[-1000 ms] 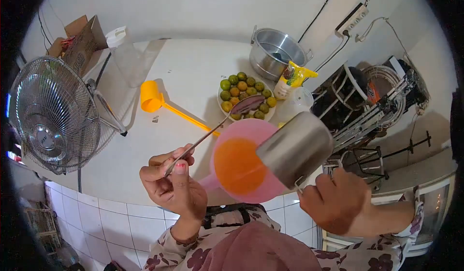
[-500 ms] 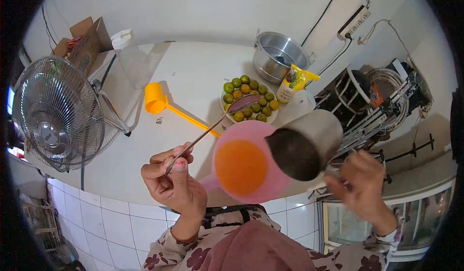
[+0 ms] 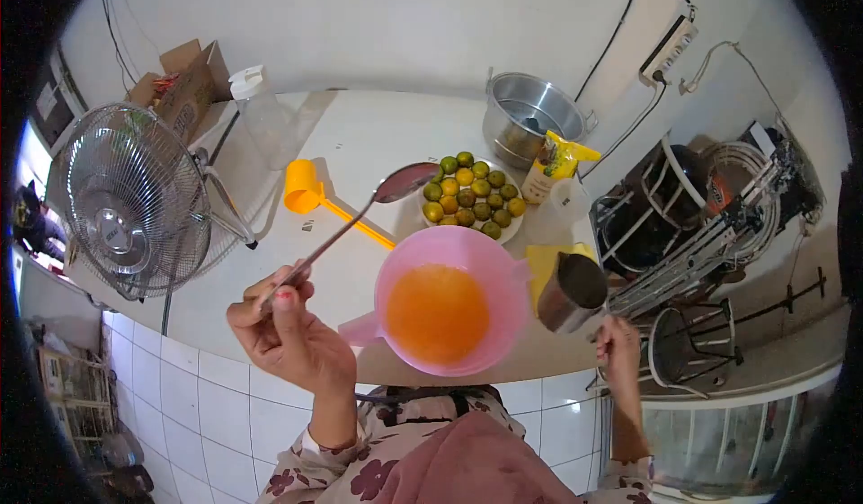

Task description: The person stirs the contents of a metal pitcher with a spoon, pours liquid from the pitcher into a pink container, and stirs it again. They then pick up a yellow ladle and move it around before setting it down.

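Observation:
My left hand (image 3: pixel 297 333) is closed around the handle end of a long metal spoon (image 3: pixel 346 221), its bowl raised toward the plate of fruit. Beside that hand is a pink plastic pitcher (image 3: pixel 517 311) with orange liquid (image 3: pixel 438 313) inside, its handle pointing left. To the right of it, my right hand (image 3: pixel 620 347) grips the handle of a metal jug (image 3: pixel 568 295), which looks dark inside. The jug overlaps a yellow cloth (image 3: pixel 542 261) at the table's right edge.
Green and orange citrus fruits (image 3: pixel 472 194) fill a plate behind the pitcher. A yellow dipper (image 3: pixel 304 187), clear bottle (image 3: pixel 262 113), fan (image 3: pixel 135 203) and cardboard box (image 3: pixel 193 86) stand left. Behind right are an aluminium pot (image 3: pixel 517 135), yellow pouch (image 3: pixel 553 167) and clear plastic container (image 3: pixel 559 212).
My right hand has brought the jug from beside the pitcher's rim down and right, more upright, over the yellow cloth. My left hand and spoon have moved left, away from the pitcher.

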A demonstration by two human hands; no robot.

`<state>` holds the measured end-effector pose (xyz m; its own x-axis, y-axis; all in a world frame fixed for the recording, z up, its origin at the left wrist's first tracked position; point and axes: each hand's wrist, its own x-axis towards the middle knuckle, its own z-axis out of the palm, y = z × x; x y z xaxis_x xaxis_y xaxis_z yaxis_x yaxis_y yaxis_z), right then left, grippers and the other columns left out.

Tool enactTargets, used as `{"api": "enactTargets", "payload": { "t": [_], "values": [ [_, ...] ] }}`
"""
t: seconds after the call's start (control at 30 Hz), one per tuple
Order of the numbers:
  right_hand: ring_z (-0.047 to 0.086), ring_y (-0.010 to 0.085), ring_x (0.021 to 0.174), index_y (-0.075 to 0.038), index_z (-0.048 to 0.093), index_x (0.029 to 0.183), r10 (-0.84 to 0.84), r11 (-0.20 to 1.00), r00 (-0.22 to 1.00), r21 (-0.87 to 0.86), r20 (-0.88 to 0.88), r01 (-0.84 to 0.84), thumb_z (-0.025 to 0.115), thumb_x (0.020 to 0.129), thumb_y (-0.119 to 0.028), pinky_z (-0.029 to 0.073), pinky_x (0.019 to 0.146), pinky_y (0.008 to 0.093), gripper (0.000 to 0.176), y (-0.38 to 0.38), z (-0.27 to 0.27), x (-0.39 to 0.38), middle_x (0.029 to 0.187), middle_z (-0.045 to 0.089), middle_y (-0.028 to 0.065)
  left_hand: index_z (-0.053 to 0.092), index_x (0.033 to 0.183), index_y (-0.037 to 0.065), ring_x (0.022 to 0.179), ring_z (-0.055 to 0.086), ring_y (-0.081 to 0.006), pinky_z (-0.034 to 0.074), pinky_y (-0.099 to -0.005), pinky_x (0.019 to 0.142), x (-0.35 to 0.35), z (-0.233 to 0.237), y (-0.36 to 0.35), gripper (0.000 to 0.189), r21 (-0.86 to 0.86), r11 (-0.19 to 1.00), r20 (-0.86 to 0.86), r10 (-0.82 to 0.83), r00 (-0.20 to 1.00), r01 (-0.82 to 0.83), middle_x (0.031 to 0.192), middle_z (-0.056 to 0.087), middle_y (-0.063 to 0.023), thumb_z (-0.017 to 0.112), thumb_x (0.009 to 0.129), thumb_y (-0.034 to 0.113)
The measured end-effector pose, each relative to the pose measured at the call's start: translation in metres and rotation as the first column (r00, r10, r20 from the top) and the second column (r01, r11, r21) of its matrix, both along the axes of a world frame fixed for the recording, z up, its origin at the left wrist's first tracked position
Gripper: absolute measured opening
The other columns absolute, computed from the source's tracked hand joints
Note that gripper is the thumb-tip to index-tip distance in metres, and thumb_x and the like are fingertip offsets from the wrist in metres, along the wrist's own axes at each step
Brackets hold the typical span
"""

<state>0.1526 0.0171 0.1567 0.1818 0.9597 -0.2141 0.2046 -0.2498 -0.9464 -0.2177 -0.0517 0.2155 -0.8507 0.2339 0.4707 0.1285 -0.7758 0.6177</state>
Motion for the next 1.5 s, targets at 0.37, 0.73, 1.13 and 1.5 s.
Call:
{"api": "enactTargets", "payload": {
  "t": [0.37,0.73,1.13,1.5],
  "values": [
    [0.05,0.0131,0.051,-0.006,0.049,0.068,0.285,0.954,0.913,0.178,-0.291,-0.241,0.053,0.093,-0.027,0.044,0.046,0.0267,0.033,0.04,-0.123,-0.03,0.063,0.052,0.0052,0.04,0.09,0.009,0.082,0.054,-0.0127,0.048,-0.0264,0.08,0.1,0.031,-0.026,0.024,0.043,0.967,-0.11,0.255,0.961,-0.252,0.087,0.049,-0.0025,0.064,0.086,0.009],
    [0.055,0.015,0.065,-0.002,0.055,0.078,0.377,0.926,0.861,0.145,-0.343,-0.348,0.049,0.096,-0.031,0.047,0.062,0.0287,0.034,0.07,-0.153,-0.044,0.07,0.055,0.0046,0.056,0.101,0.003,0.087,0.068,-0.0305,0.059,-0.0378,0.068,0.186,-0.045,0.012,0.028,-0.449,0.892,-0.651,-0.284,0.704,-0.055,0.101,0.065,-0.0206,0.07,0.078,0.001],
    [0.056,0.017,0.078,-0.003,0.051,0.095,0.451,0.893,0.796,0.209,-0.404,-0.399,0.053,0.09,-0.017,0.051,0.065,0.0291,0.015,0.077,-0.168,-0.035,0.089,0.053,0.0063,0.062,0.085,0.004,0.089,0.068,-0.0261,0.058,-0.0309,0.065,0.205,-0.074,0.045,0.019,-0.396,0.884,-0.731,-0.141,0.667,-0.248,0.102,0.067,-0.0123,0.074,0.072,0.0],
    [0.061,0.0267,0.087,-0.007,0.059,0.108,0.194,0.152,0.584,0.564,0.788,-0.811,0.066,0.085,-0.018,0.05,0.074,0.038,0.026,0.054,0.077,-0.015,0.11,0.059,0.0127,0.066,0.106,0.009,0.091,0.067,-0.0244,0.056,-0.0279,0.07,0.187,-0.007,0.047,0.032,-0.288,0.957,-0.82,-0.228,0.525,-0.035,0.105,0.066,-0.01,0.069,0.074,0.009]
  ]
}}
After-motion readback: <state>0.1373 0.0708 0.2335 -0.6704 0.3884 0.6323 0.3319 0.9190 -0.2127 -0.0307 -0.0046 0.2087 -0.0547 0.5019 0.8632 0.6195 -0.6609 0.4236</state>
